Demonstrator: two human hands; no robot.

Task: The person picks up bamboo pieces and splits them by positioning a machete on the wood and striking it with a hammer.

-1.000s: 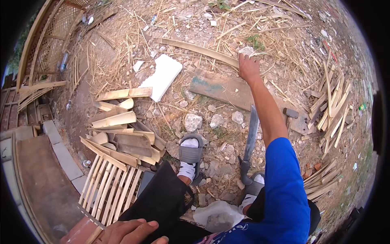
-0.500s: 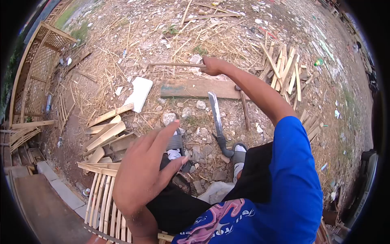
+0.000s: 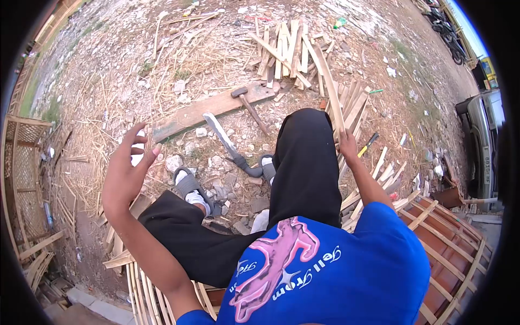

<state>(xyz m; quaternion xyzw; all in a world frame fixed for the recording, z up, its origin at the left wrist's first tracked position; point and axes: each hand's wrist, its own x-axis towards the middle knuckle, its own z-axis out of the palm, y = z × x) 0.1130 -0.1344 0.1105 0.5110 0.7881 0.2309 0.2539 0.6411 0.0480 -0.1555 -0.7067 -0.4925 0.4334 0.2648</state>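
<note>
Since the bamboo strip [image 3: 330, 81] has swung from beyond the far edge of the plank [image 3: 200, 112] to past its right end, gripped in the right hand [image 3: 347, 144], I judge it clear of the plank, the left hand [image 3: 123, 177] spread wide and empty.

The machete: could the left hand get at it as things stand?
Probably yes: the left hand looks empty and nothing covers the machete on the ground, though some leaning may be needed.
</note>
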